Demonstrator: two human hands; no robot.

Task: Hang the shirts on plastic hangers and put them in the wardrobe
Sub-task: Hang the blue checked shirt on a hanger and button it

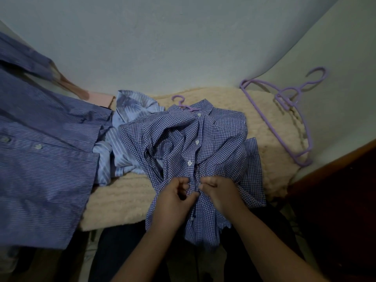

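Both hands pinch the button placket of a checked shirt lying on a cream blanket.

We observe the left hand [175, 197] and right hand [220, 192] close together, fingers curled, each gripping the front edge of the checked shirt [205, 139] low on its placket. The shirt lies crumpled on the cream blanket [126, 198], with a purple hanger [184, 103] inside its collar, hook protruding. Just left lies a pale striped shirt [126, 123], then a darker striped shirt [44, 159]. Spare purple hangers [284, 106] rest at the blanket's right edge against the wall [162, 47].
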